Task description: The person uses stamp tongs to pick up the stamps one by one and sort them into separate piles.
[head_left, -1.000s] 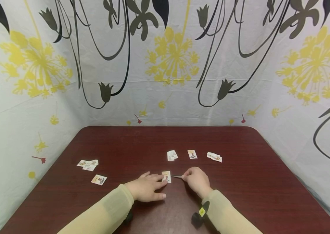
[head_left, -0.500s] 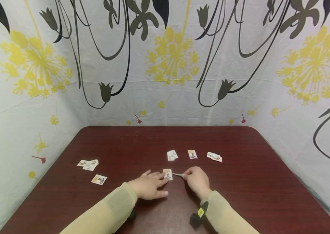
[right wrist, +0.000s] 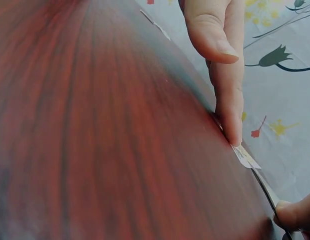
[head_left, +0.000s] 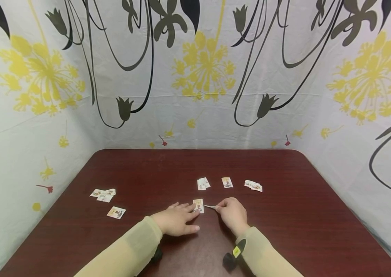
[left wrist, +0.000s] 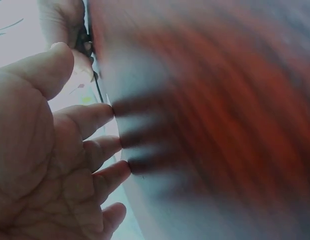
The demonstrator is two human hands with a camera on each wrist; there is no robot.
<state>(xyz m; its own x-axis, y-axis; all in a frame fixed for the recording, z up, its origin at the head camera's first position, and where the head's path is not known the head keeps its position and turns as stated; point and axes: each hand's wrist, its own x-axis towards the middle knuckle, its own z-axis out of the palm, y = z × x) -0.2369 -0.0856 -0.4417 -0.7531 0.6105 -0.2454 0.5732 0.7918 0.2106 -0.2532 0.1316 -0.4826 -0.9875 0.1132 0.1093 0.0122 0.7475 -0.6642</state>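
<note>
A small printed card (head_left: 198, 206) lies on the dark red table in front of me. My left hand (head_left: 176, 220), fingers spread and fairly straight, presses its fingertips on the card's left side, covering part of it. From the right, my right hand (head_left: 232, 214) pinches thin metal tweezers (head_left: 211, 207), whose tip is right at the card's right edge. In the right wrist view the tweezers (right wrist: 265, 189) slant up to the card (right wrist: 245, 157) under the left fingertips. The left wrist view shows the left palm (left wrist: 35, 150) with its fingers reaching forward.
Behind the hands lie a pair of overlapping cards (head_left: 203, 184), a single card (head_left: 227, 182) and an overlapping row of cards (head_left: 253, 186). At the left are a cluster of cards (head_left: 104, 194) and another single card (head_left: 116, 212). Patterned white cloth (head_left: 181, 130) surrounds the table (head_left: 147, 165).
Early on, the card and my left hand shifted slightly right, the card also a little away from me. The tweezers' tip tilted slightly with it. Over the last half second, almost nothing moved.
</note>
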